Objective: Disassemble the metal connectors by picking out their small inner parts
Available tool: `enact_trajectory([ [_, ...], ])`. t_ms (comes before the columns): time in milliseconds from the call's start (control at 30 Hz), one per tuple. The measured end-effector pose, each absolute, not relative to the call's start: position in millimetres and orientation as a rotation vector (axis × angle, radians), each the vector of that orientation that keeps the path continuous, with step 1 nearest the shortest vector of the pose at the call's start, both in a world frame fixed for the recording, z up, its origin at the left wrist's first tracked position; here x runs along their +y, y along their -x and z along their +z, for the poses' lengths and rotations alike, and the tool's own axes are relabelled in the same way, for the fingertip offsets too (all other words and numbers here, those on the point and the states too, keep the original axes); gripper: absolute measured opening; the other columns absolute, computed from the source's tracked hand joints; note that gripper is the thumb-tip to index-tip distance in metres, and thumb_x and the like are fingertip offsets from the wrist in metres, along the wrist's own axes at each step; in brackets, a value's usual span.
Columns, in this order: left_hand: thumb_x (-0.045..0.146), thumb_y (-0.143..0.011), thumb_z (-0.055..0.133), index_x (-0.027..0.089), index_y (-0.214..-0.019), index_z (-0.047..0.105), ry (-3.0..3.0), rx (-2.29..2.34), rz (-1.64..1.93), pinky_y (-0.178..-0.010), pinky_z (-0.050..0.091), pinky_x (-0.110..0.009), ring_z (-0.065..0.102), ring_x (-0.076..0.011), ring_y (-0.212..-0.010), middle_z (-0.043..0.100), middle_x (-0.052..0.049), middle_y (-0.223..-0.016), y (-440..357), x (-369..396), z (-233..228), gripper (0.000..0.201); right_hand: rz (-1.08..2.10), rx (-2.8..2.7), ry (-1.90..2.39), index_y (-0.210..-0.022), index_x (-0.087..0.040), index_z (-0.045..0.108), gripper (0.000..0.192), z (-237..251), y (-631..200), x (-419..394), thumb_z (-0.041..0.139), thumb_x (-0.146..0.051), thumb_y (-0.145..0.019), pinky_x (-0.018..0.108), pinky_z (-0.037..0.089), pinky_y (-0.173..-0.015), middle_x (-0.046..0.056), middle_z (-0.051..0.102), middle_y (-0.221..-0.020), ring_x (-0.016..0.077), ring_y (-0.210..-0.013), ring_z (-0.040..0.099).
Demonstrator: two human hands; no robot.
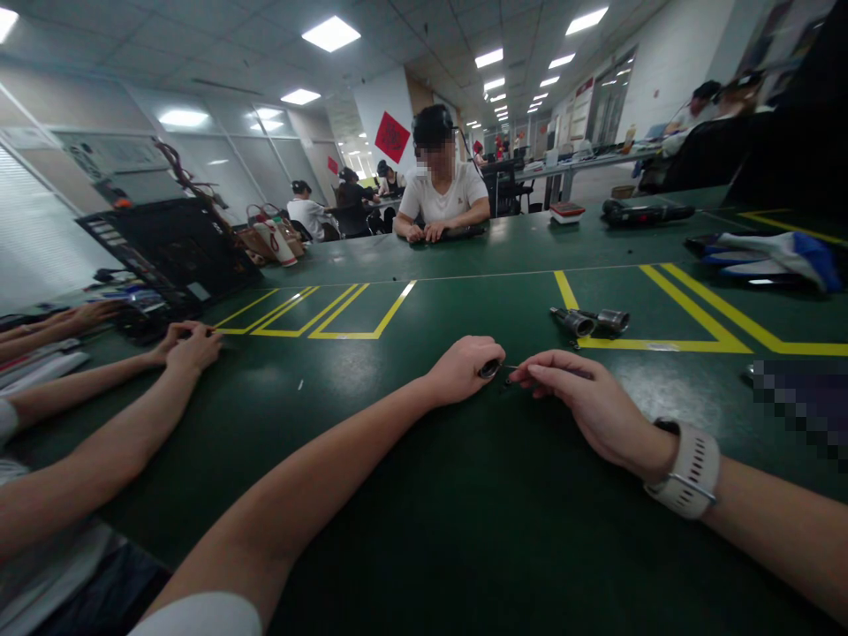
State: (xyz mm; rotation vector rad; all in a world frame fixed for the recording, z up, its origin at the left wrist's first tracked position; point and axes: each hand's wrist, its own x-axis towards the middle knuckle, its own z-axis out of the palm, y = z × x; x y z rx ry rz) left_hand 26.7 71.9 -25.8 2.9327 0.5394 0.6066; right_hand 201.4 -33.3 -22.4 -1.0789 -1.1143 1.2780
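Observation:
My left hand (460, 369) rests on the green table (411, 495), its fingers closed around a small dark metal part (488, 369). My right hand (583, 402), with a pale watch band on its wrist, pinches a thin dark piece (513, 373) that reaches toward the left hand's part. The two hands nearly touch at the table's middle. What the small pieces are is too small to tell.
Two short metal cylinders (589, 321) lie beyond my hands by yellow floor-style tape lines (695, 322). A co-worker's arms and hands (189, 344) lie on the table at the left. A dark open case (172, 252) stands far left. A person sits across the table (441, 190).

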Motion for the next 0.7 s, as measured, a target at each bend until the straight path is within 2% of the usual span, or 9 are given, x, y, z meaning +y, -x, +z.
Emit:
enact_trajectory([
  [300,0.014,-0.078,0.049,0.016,-0.079,0.050,-2.849,0.579,0.621,-0.068,0.040,-0.025,0.050,-0.0128,-0.071,0.054,-0.001,-0.077,-26.9,73.4,-27.3,0.002,1.387,-0.978,0.979,-0.077,-0.017,0.069,0.010,-21.9,-206.6,-30.2,0.063,-0.025,-0.075,0.032,0.043,-0.074,0.005,0.069,-0.083,0.0184,-0.082,0.060],
  [700,0.013,-0.076,0.051,0.017,-0.079,0.051,-2.874,0.655,0.553,-0.068,0.040,-0.026,0.051,-0.0134,-0.071,0.054,-0.001,-0.076,-27.7,73.4,-26.5,0.004,1.281,-0.963,0.980,-0.067,-0.018,0.066,0.009,-20.8,-203.3,-33.7,0.062,-0.024,-0.071,0.031,0.041,-0.066,0.003,0.066,-0.067,0.0161,-0.068,0.057],
])
